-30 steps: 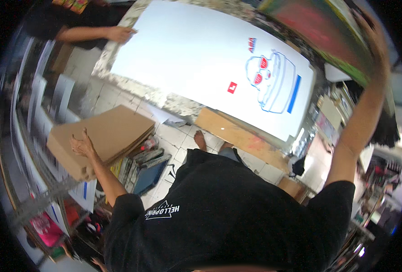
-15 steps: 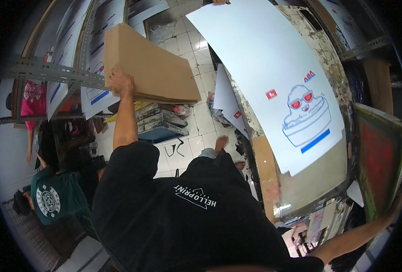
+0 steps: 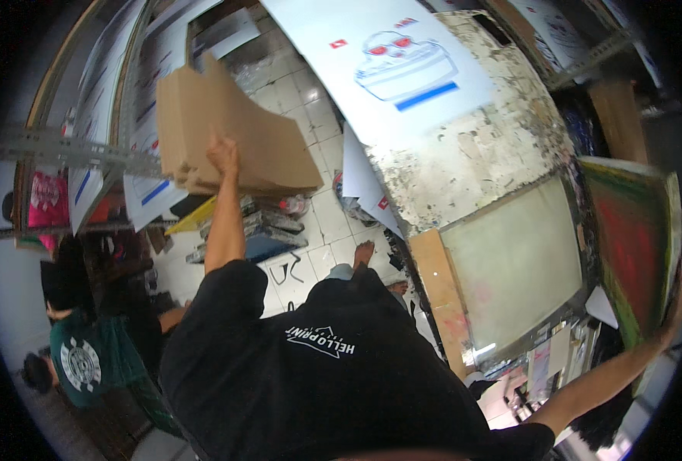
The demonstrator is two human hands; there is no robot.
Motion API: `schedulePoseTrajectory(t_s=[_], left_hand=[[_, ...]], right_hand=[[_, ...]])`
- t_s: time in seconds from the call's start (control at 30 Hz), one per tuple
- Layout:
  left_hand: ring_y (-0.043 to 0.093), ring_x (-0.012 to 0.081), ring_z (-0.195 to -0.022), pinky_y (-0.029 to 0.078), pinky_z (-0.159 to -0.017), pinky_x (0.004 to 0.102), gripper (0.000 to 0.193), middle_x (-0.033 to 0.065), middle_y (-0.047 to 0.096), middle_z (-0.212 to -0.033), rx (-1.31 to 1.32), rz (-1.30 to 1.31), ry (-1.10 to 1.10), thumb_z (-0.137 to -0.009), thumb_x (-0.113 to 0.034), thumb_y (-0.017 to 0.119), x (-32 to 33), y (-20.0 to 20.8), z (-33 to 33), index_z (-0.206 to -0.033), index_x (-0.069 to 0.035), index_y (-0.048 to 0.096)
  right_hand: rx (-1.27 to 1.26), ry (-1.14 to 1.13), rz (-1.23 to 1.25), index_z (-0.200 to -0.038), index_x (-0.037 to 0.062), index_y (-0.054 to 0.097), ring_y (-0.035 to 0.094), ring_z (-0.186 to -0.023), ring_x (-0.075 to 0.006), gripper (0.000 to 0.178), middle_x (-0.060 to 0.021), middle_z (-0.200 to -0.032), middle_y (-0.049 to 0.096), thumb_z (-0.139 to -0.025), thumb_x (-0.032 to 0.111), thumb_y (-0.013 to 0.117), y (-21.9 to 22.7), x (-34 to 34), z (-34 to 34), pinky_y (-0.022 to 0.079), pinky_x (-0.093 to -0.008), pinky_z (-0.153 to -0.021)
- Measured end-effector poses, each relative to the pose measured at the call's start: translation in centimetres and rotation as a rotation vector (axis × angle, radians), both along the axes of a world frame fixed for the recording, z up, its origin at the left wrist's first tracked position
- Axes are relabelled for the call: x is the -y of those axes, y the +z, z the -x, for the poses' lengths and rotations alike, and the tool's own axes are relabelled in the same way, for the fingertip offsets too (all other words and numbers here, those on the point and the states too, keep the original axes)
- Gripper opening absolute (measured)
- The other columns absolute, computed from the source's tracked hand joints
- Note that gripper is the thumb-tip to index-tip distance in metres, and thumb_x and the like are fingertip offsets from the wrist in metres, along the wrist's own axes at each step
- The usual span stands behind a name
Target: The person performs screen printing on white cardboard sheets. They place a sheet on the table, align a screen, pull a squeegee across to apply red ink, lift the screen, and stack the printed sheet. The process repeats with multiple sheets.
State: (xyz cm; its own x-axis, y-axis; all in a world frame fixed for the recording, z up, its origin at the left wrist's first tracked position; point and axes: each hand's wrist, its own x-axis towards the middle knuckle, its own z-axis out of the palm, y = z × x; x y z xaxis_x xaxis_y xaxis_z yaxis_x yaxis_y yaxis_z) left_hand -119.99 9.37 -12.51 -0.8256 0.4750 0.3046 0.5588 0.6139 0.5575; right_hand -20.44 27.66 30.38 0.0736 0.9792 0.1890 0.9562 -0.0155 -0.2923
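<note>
My left hand is raised and grips a thick stack of brown cardboard sheets, held up over the tiled floor. My right arm stretches far out to the right. There my right hand presses on the edge of a large framed screen with a red and green face, standing tilted. My black shirt fills the lower middle and hides what is below it.
A big white printed sheet lies on a paint-speckled table. A wood-framed screen with pale mesh rests on it. Packs and sheets lie on the floor. A metal shelf rail and a person in a green shirt are at left.
The view has swung round, and the table now sits at upper right. My left hand lifted the cardboard stack from low at the left up high. My right hand stays on the framed screen.
</note>
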Motion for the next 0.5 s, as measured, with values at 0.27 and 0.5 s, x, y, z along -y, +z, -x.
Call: schedulePoseTrajectory(t_s=[0.27, 0.5], left_hand=[[0.067, 0.0280, -0.092, 0.051, -0.084, 0.0368, 0.036, 0.0212, 0.069, -0.101, -0.129, -0.419, -0.106, -0.090, -0.005, 0.058, 1.4, 13.0, -4.6, -0.123, 0.008, 0.057], [0.065, 0.0212, -0.098, 0.053, -0.085, 0.0321, 0.035, 0.0173, 0.066, -0.116, -0.087, -0.669, -0.104, -0.092, 0.001, 0.058, 3.7, 23.4, -11.3, -0.126, 0.007, 0.057]], right_hand=[[0.006, -0.017, -0.229, -0.134, 0.0042, 0.056, 0.051, -0.126, -0.0246, 0.053, -0.0151, -0.136, 0.055, -0.095, 0.040, 0.060, -0.2, 0.3, 3.5, 0.034, -0.0348, -0.110], [0.251, -0.046, -0.245, -0.132, 0.0070, 0.059, 0.050, -0.129, -0.0273, 0.053, -0.0165, -0.138, 0.055, -0.093, 0.043, 0.061, 0.4, -0.6, 6.1, 0.033, -0.0365, -0.111]])
